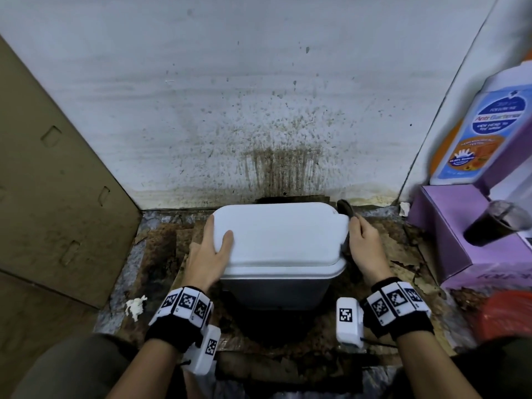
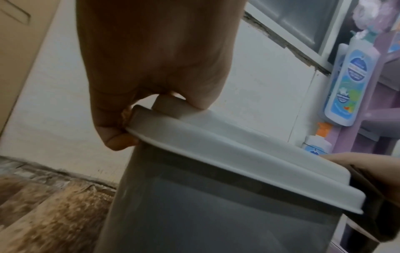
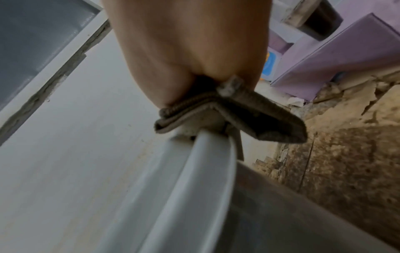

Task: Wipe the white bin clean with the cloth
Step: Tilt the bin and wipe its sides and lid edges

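A white-lidded bin (image 1: 280,240) with a grey body stands on the floor against the stained wall. My left hand (image 1: 211,254) grips the lid's left edge (image 2: 173,126), thumb on top and fingers curled under the rim. My right hand (image 1: 364,244) holds a dark grey folded cloth (image 3: 233,116) pinched against the lid's right rim. In the head view the cloth (image 1: 347,210) pokes out above my right hand at the lid's back right corner. In the left wrist view the right hand (image 2: 363,164) and cloth show at the far end of the lid.
Brown cardboard (image 1: 54,174) leans at the left. A purple box (image 1: 460,234) with a soap bottle (image 1: 483,128) and a dark cup (image 1: 492,223) stands at the right. A crumpled white tissue (image 1: 135,306) lies on the dirty floor (image 1: 374,286). A red thing (image 1: 506,315) sits at the near right.
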Available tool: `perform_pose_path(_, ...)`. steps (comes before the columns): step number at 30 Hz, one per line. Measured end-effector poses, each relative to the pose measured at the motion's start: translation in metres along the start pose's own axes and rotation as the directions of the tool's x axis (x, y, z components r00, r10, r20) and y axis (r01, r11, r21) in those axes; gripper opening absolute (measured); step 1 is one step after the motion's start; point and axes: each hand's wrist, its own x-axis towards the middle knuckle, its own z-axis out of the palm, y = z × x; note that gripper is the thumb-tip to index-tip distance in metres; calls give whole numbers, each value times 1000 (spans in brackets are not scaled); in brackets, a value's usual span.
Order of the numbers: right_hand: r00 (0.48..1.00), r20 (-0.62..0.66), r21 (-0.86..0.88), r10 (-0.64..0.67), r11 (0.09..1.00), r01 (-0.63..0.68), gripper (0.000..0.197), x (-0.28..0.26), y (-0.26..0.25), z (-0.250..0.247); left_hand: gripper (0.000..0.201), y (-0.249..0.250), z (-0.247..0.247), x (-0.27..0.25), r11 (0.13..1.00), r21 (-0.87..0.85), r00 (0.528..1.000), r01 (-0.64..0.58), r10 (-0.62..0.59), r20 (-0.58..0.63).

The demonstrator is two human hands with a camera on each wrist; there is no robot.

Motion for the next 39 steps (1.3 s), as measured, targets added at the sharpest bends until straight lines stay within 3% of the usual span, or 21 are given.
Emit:
perform_pose_path(5,1000,-12,6,-27,1000,27,45,-6,3,-6,73,-7,2,6,997,-35,997,-72,71,-29)
perform_pose_path(12,953,-297,103,53,994,-24,45,-62,14,8,83,8,-12,40,975,-3,974,-221,221,42)
perform_pose_path(17,926,-364,160,96,986,-39,47,-92,21,24,80,8,-11,61,972,-5,965,-235,234,120)
perform_pose_path(20,925,-370,168,85,985,-23,46,-89,23,23,76,4,-7,58,976,-37,972,-217,219,86)
perform_pose_path(23,942,-326,197,77,980,-12,45,-79,25,14,85,3,-1,52,984,4,984,-177,177,18)
perform_pose_path(25,956,-283,216,73,976,-11,44,-65,29,6,87,3,7,46,991,44,987,-126,129,-96)
perform_pose_path(27,972,-224,253,70,967,-11,38,-49,35,0,89,0,17,38,1000,-27,980,-15,10,-198)
perform_pose_path(29,987,-152,289,54,957,-8,30,-37,30,-7,93,2,25,24,976,-180,962,122,-161,-221)
perform_pose_path(32,1000,15,273,-23,962,18,32,-26,17,-17,87,10,34,-9,915,-348,956,203,-262,-130)
perform_pose_path(36,975,216,142,-42,990,11,35,-20,2,-24,88,7,63,-34,797,-575,983,185,-155,102)
perform_pose_path(39,970,232,70,-75,996,60,32,-21,0,-23,91,-3,77,-29,762,-633,990,137,-86,111)
